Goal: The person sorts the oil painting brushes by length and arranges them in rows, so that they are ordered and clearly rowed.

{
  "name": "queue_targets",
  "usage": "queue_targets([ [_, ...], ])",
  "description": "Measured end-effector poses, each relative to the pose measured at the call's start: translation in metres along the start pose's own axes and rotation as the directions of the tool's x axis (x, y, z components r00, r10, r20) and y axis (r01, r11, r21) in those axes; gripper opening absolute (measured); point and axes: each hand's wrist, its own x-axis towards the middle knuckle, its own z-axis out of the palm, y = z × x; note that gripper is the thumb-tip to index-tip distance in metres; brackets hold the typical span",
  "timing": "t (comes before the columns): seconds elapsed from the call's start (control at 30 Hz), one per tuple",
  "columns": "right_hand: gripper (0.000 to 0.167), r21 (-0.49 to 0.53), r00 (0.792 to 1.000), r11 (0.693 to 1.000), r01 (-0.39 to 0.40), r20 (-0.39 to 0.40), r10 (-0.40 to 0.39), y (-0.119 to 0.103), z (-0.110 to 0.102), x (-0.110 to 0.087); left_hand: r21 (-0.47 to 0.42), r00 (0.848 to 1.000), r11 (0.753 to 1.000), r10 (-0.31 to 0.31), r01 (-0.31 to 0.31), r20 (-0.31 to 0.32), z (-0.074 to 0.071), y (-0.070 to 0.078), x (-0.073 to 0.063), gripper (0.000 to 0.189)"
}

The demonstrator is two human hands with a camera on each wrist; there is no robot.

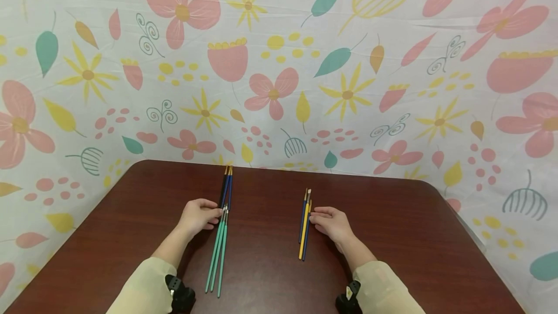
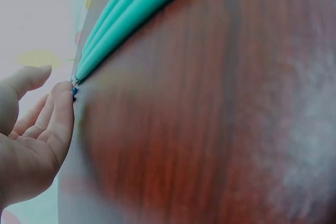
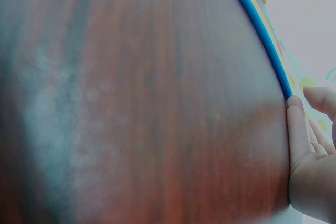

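Three green-handled paintbrushes (image 1: 216,256) lie close together on the brown table, bristle ends pointing away. Beyond them, dark-handled paintbrushes (image 1: 224,185), black and blue, meet or overlap their tips. My left hand (image 1: 196,218) is at the left of where the two groups meet, fingertips at the brushes; in the left wrist view its thumb stands apart from the fingers. Farther right lie a yellow paintbrush (image 1: 304,231) and two blue paintbrushes (image 1: 307,236) beside it. My right hand (image 1: 334,226) touches or nearly touches this group from the right, its thumb apart from the fingers.
The brown table (image 1: 261,285) has rounded far corners. Directly behind its far edge hangs a white cloth (image 1: 279,149) printed with flowers and leaves. A black wrist camera (image 1: 180,294) sits on the left sleeve, another black camera (image 1: 348,297) on the right.
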Motion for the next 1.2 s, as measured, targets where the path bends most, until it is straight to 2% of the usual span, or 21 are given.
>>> queue_targets([
  [0.27,0.043,0.003,1.000,1.000,-0.003,0.005,0.003,0.000,0.000,0.000,-0.014,1.000,1.000,0.021,-0.022,-0.021,0.004,0.006,0.002,0.035],
  [0.67,0.042,0.011,1.000,1.000,-0.007,-0.002,0.007,0.000,0.001,0.001,-0.054,0.999,0.997,0.051,-0.051,-0.009,0.015,0.021,0.003,0.035],
  [0.93,0.042,0.000,1.000,1.000,-0.016,-0.007,0.016,0.000,0.000,0.001,-0.089,0.999,0.995,0.053,-0.053,0.000,0.035,0.030,0.007,0.035],
  [1.2,0.043,0.000,1.000,1.000,-0.007,-0.002,0.007,0.001,0.000,0.001,-0.071,0.997,0.995,0.070,-0.067,0.036,0.060,0.039,0.011,0.032],
])
